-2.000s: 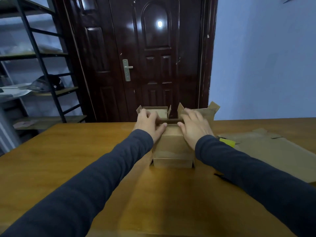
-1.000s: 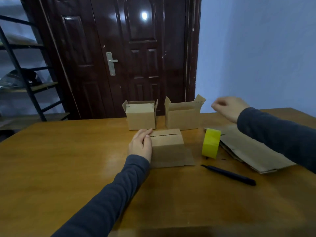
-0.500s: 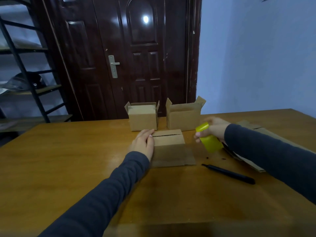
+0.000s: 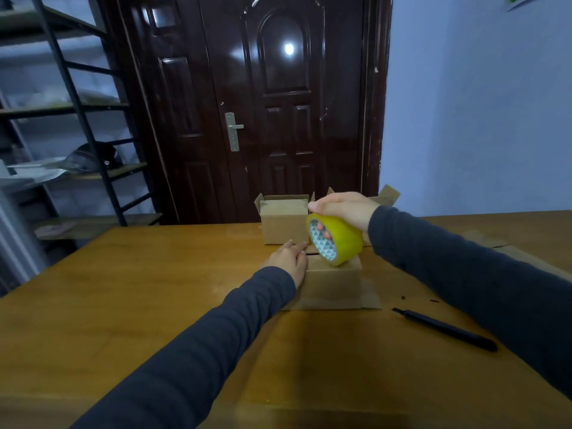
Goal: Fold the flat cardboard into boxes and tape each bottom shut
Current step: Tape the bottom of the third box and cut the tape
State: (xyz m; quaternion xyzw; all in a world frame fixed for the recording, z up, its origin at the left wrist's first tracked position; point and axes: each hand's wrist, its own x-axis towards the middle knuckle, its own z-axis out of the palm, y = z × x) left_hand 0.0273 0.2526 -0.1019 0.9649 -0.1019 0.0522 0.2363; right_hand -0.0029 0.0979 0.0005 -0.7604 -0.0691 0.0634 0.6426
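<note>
Tape roll held over an upturned box on the counter [image 4: 123,305].

Left hand [image 4: 289,258] lies flat against the left side of the box [image 4: 331,283], its bottom seam facing up. Right hand [image 4: 343,209] grips a yellow tape roll [image 4: 335,239], fingers through its core, the roll's lower edge at the box top. Two open boxes [image 4: 283,222] stand beyond both hands. A black pen-like tool [image 4: 445,329] lies under the right forearm; flat cardboard [image 4: 526,258] lies beyond that sleeve.

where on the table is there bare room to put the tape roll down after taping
The widest bare stretch of the table lies left of the left hand. The near middle, between the two sleeves, is bare too. It is crowded on the right: the black knife, the flat cardboard, and behind the box being taped the two finished boxes. The right hand holds the tape roll.
</note>
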